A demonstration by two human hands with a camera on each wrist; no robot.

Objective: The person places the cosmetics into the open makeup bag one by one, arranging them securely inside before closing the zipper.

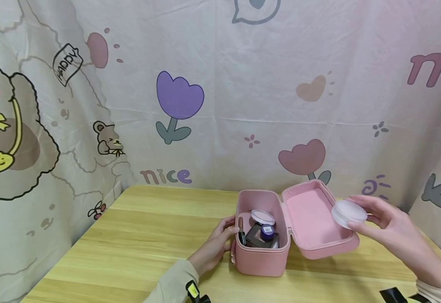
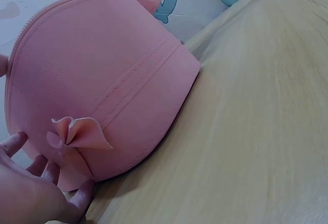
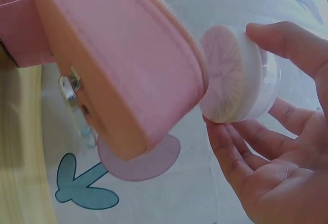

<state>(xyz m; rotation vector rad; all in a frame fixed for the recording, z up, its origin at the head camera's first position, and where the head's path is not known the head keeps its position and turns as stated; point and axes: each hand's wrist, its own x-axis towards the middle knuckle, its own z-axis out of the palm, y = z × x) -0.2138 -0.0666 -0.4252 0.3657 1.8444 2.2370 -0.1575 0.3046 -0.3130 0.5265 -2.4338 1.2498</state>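
Note:
A pink cosmetic case [image 1: 260,261] stands on the table with its lid [image 1: 311,219] swung out to the right. My left hand [image 1: 214,244] holds the case's left wall, with fingertips at the rim and others beside the bow [image 2: 84,133] on its outside. My right hand [image 1: 385,223] pinches a round white powder jar [image 1: 349,213] between thumb and fingers, near the lid's right edge. A starburst pattern marks one face of the jar in the right wrist view. Inside the case lie a round compact [image 1: 263,217], a dark palette [image 1: 253,237], a blue-capped jar [image 1: 267,232] and a slim tube [image 1: 241,236].
The wooden table [image 1: 129,244] extends to the left and in front of the case. A printed cloth [image 1: 224,84] hangs behind it. A metal clasp [image 3: 69,88] sits on the lid's edge.

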